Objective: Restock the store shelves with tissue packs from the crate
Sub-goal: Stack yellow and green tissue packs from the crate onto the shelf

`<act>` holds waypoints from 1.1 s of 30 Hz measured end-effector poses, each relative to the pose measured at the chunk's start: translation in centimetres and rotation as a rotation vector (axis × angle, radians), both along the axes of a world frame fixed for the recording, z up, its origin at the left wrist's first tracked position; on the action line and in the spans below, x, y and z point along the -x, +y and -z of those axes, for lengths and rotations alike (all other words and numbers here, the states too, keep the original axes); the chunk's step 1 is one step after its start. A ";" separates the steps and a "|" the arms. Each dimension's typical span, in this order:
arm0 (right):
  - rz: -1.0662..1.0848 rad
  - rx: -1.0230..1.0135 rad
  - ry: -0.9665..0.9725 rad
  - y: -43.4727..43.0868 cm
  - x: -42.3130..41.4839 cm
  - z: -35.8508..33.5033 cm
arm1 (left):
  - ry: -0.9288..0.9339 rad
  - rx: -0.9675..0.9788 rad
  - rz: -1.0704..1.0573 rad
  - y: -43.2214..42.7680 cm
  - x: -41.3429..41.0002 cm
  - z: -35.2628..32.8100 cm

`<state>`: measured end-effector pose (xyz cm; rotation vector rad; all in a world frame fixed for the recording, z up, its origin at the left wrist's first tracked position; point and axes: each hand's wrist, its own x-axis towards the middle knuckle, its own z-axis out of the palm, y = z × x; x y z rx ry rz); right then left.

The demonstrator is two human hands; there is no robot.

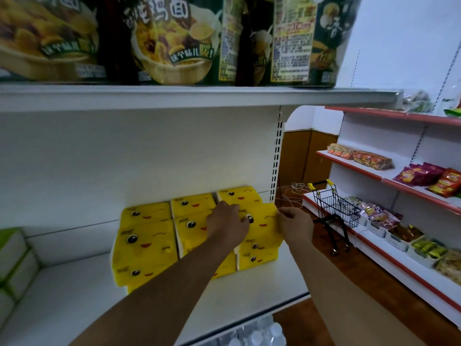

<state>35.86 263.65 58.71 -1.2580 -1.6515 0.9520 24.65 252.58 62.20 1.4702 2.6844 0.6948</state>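
Note:
Several yellow tissue packs with cartoon faces (146,243) are stacked on the white shelf (249,288), in rows toward the back panel. The top pack at the right end (263,224) sits tilted on its stack. My left hand (228,224) lies on its left part, fingers curled over the top. My right hand (295,227) pinches the pack's right edge. No crate is in view.
Green-and-white packs (13,255) stand at the shelf's left end. Large noodle bowls (172,38) fill the shelf above. A small toy shopping cart (334,211) stands on the wooden floor to the right, by red-edged snack shelves (399,186). Water bottles (257,333) sit below.

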 end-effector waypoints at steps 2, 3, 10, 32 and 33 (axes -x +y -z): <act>-0.025 0.016 -0.012 0.2 0.5 0.1 | 0.099 0.081 -0.022 0.1 -0.2 0.4; -0.041 0.013 -0.011 0.3 0.7 0.1 | 0.122 0.101 -0.023 0.2 -0.3 0.6; -0.221 -0.029 0.020 0.1 0.5 1.3 | 0.196 0.182 0.014 0.0 0.1 1.9; -0.865 0.082 0.494 -39.8 15.4 -4.1 | -0.040 -0.665 -0.555 -40.3 10.0 0.5; -0.926 0.120 0.457 -43.9 16.5 -3.2 | -0.044 -0.653 -0.629 -44.9 10.2 1.4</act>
